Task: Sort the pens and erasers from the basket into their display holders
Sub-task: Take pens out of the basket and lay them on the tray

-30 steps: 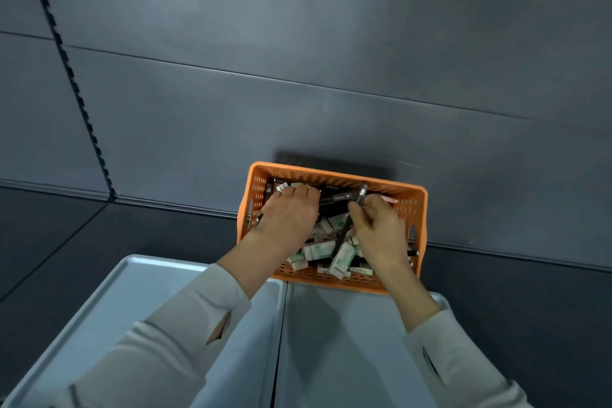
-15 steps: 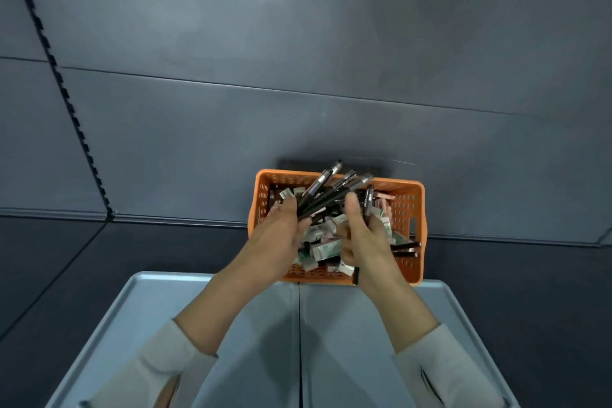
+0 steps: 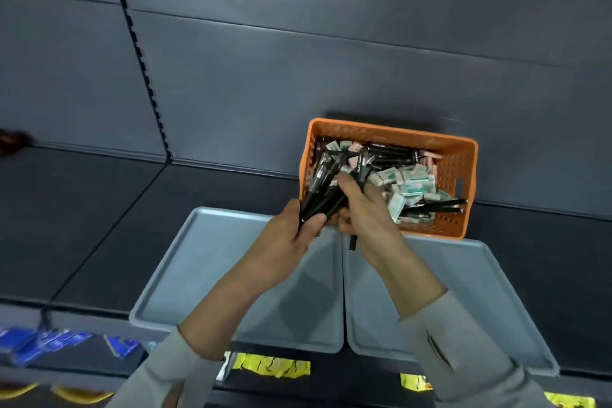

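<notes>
Both hands, left hand (image 3: 291,235) and right hand (image 3: 367,212), grip a bundle of pens (image 3: 326,189) over the basket (image 3: 463,156)

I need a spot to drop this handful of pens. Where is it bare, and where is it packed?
Bare: the left tray left of the left hand, and the right tray right of the right hand. Dark shelf left of the basket is free too. Packed: the basket, full of erasers and pens.

The dark shelf (image 3: 205,195) carries an orange basket (image 3: 458,175) and apparently two grey trays (image 3: 185,272).
</notes>
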`<action>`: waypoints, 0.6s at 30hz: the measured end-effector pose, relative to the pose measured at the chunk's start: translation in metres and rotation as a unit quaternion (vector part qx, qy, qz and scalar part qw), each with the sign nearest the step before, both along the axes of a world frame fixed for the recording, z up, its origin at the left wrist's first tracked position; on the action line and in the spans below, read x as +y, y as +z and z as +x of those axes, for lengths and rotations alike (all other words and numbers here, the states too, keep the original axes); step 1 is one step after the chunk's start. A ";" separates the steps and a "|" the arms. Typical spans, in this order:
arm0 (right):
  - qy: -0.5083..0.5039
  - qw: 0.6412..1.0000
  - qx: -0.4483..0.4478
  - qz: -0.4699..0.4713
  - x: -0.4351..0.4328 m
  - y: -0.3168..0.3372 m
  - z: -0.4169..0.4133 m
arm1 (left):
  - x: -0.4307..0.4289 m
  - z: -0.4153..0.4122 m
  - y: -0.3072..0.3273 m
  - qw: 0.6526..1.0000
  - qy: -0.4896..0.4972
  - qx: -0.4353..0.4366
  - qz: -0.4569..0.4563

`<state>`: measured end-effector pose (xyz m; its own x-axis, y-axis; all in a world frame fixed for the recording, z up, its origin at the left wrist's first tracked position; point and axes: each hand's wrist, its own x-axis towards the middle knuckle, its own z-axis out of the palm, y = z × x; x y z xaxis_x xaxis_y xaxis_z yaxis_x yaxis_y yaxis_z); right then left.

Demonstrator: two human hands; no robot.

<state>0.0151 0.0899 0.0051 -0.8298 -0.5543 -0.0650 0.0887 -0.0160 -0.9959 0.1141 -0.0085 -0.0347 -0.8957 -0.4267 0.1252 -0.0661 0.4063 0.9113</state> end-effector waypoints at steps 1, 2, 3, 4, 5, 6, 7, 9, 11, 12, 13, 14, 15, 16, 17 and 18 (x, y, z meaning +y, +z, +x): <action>0.003 1.000 0.013 0.009 -0.004 -0.004 0.006 | -0.004 0.011 -0.005 1.000 0.013 -0.005 0.002; 0.010 1.000 0.020 0.019 -0.009 -0.011 0.011 | -0.008 0.022 -0.009 1.000 0.027 -0.009 0.000; 0.021 0.999 0.025 0.031 -0.014 -0.015 0.019 | -0.014 0.035 -0.015 0.999 0.039 -0.014 -0.009; 0.035 0.998 0.032 0.045 -0.020 -0.023 0.027 | -0.020 0.047 -0.021 0.998 0.051 -0.024 -0.022; 0.051 0.996 0.045 0.060 -0.027 -0.030 0.036 | -0.026 0.059 -0.029 0.996 0.065 -0.043 -0.039; 0.069 0.993 0.061 0.077 -0.035 -0.037 0.044 | -0.033 0.071 -0.036 0.993 0.080 -0.067 -0.060; 0.085 0.988 0.080 0.100 -0.043 -0.045 0.050 | -0.040 0.080 -0.042 0.987 0.098 -0.095 -0.085; 0.113 0.972 0.102 0.181 -0.061 -0.061 0.057 | -0.053 0.093 -0.053 0.965 0.138 -0.165 -0.148; 0.138 0.954 0.069 0.256 -0.075 -0.072 0.059 | -0.063 0.097 -0.057 0.929 0.170 -0.234 -0.231; 0.141 0.948 0.052 0.280 -0.080 -0.077 0.059 | -0.065 0.096 -0.058 0.910 0.179 -0.258 -0.272; 0.136 0.945 0.045 0.292 -0.083 -0.079 0.058 | -0.066 0.093 -0.058 0.893 0.185 -0.266 -0.313; 0.130 0.945 0.047 0.298 -0.086 -0.080 0.058 | -0.065 0.089 -0.057 0.877 0.188 -0.261 -0.356; 0.124 0.944 0.059 0.301 -0.087 -0.079 0.058 | -0.064 0.084 -0.058 0.867 0.191 -0.250 -0.387; 0.121 0.938 0.085 0.312 -0.087 -0.078 0.057 | -0.063 0.080 -0.059 0.863 0.196 -0.233 -0.404; 0.118 0.927 0.124 0.333 -0.085 -0.077 0.056 | -0.062 0.077 -0.060 0.865 0.195 -0.234 -0.400; 0.116 0.913 0.158 0.359 -0.081 -0.077 0.053 | -0.061 0.075 -0.062 0.869 0.192 -0.237 -0.389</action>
